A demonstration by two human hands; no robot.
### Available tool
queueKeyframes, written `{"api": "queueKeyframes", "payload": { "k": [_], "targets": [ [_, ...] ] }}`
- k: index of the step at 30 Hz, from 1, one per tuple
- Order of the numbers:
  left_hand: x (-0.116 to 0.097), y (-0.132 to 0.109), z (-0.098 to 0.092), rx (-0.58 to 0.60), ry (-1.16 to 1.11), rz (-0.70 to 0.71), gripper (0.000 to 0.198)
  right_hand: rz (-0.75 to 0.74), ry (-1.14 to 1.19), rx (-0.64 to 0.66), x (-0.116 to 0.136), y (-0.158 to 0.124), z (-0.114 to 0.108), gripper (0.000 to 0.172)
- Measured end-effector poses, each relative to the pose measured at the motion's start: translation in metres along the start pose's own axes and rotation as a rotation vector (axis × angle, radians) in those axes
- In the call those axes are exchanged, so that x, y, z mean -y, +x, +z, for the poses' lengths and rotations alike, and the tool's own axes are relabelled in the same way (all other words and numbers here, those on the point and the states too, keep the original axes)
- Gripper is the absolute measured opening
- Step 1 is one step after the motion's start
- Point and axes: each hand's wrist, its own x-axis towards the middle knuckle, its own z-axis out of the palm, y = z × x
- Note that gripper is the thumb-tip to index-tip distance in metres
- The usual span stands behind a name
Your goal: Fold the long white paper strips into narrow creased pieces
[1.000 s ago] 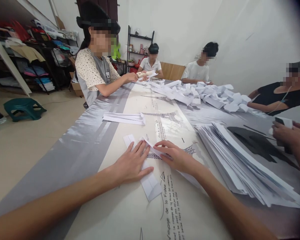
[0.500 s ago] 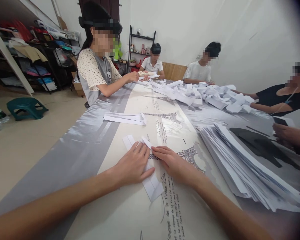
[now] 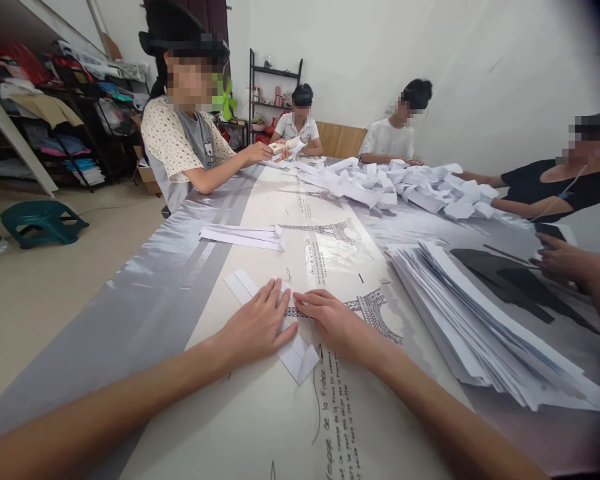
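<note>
A folded white paper strip [image 3: 296, 357] lies slantwise on the printed tablecloth in front of me. Flat across its middle rests my left hand [image 3: 260, 321], its fingers stretched out and pressing the paper, so the centre of the strip is hidden. My right hand [image 3: 333, 323] is beside it, fingertips and thumb drawn together at the strip's right edge, on a small flap. Both ends of the strip show past the left hand, the near one with a bent corner. Farther up the table lie several long folded paper strips [image 3: 243, 236].
A thick stack of white paper [image 3: 480, 327] lies to the right. Beyond it spreads a heap of folded paper pieces [image 3: 380, 183]. Several people sit around the table, one at the left holding a light-coloured object [image 3: 283, 147]. A green stool [image 3: 43, 223] stands on the floor.
The view has shifted slightly. My left hand has spread flatter over the paper strip, and the strip's flap is now mostly covered. My right fingertips remain at its edge.
</note>
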Motion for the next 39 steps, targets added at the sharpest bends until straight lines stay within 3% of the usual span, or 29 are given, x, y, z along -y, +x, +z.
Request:
{"api": "queueKeyframes", "payload": {
  "k": [11, 14, 19, 22, 27, 34, 39],
  "targets": [
    [0.038, 0.02, -0.022, -0.063, -0.118, 0.11, 0.039, 0.115, 0.309, 0.131, -0.004, -0.006, -0.025, 0.037],
    [0.04, 0.024, -0.023, -0.009, -0.006, 0.158, 0.036, 0.18, 0.384, 0.083, -0.013, -0.005, -0.026, 0.032],
    [0.034, 0.025, -0.025, 0.016, 0.217, 0.172, 0.02, 0.371, 0.374, -0.121, -0.024, -0.001, -0.016, 0.02],
    [0.035, 0.025, -0.027, 0.02, 0.23, 0.183, 0.017, 0.388, 0.41, -0.111, -0.026, 0.0, -0.011, 0.021],
    [0.038, 0.025, -0.025, -0.01, 0.157, 0.195, 0.019, 0.38, 0.375, -0.076, -0.022, 0.002, -0.01, 0.018],
    [0.03, 0.025, -0.022, -0.062, -0.32, 0.19, 0.023, 0.41, 0.305, -0.076, -0.012, 0.004, -0.011, 0.012],
    [0.028, 0.028, -0.019, -0.039, -0.398, 0.152, 0.022, 0.42, 0.295, -0.084, -0.013, 0.005, -0.008, 0.01]
  ]
}}
